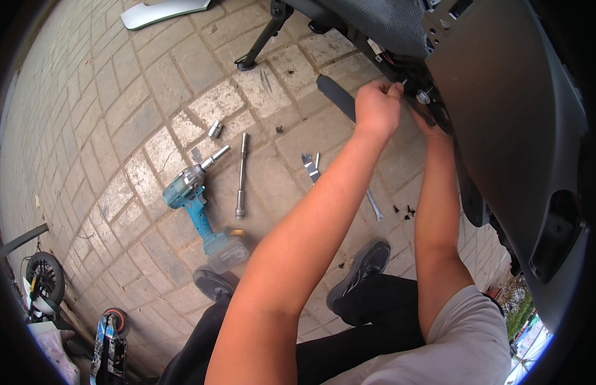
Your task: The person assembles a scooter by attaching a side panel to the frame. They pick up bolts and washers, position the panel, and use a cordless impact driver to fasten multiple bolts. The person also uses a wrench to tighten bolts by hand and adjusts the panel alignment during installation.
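My left hand [377, 108] is closed in a pinch beside the frame of a dark motor scooter [503, 102]. A small bit of shiny metal shows at its fingertips, too little to name. Close by on the scooter is a silver bolt head [423, 97], with dark parts and thin wires around it. My right hand [430, 123] reaches in just below that bolt, against the scooter's underside. Its fingers are hidden behind the dark parts. Below my left hand, a dark padded bar [337, 97] lies on the paving, partly covered by my forearm.
On the paving lie a teal cordless impact wrench [196, 208], a loose socket [215, 129], a long socket bar [241, 176], a spanner [376, 206] and several dark screws [409, 211]. The scooter's stand [262, 42] touches the ground. Small wheeled vehicles [44, 279] stand far left.
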Demonstrator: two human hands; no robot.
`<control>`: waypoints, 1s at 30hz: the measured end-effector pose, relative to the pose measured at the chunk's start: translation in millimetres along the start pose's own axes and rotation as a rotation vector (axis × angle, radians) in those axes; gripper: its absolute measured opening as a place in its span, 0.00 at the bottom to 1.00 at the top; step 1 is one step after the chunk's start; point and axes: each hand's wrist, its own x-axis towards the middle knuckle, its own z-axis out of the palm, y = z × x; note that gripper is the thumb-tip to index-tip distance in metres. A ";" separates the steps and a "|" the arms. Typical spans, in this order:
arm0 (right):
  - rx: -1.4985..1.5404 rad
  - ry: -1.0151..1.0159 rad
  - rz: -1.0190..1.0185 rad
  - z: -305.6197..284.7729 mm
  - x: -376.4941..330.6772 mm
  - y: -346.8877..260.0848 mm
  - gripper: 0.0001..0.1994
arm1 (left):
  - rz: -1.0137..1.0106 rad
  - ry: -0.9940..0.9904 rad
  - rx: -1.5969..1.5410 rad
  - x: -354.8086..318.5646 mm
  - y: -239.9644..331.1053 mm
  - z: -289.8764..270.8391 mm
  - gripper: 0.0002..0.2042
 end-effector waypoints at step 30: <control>1.720 -0.217 0.802 -12.0 -99.2 -75.0 0.12 | -0.237 -0.226 -0.082 -31.0 -60.7 -34.7 0.07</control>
